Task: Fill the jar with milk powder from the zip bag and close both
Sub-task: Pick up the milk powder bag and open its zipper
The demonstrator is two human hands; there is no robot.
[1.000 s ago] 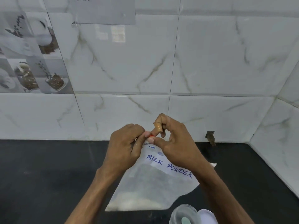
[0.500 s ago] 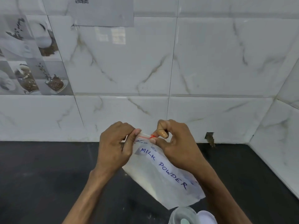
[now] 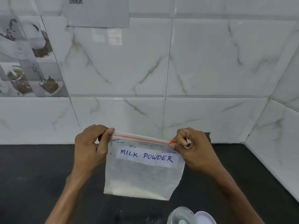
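A clear zip bag [image 3: 142, 177] labelled "MILK POWDER" hangs upright above the black counter, with white powder settled in its bottom. Its red zip strip [image 3: 140, 139] runs straight across the top. My left hand [image 3: 92, 147] pinches the bag's top left corner. My right hand [image 3: 194, 147] pinches the red slider at the top right end of the strip. A clear jar [image 3: 182, 215] stands at the bottom edge of the view, below the bag, with a pale green thing inside it. A white lid [image 3: 204, 218] lies beside it on the right.
The black counter [image 3: 32, 175] spreads left and right of the bag. A marble-tiled wall [image 3: 178, 70] rises behind, and a side wall [image 3: 283, 143] closes the right corner. A small dark gap [image 3: 208, 138] shows in the wall base behind my right hand.
My hands moved apart: the right hand travelled right along the zip strip with the slider. The bag swung from tilted to hanging upright and flat toward me.
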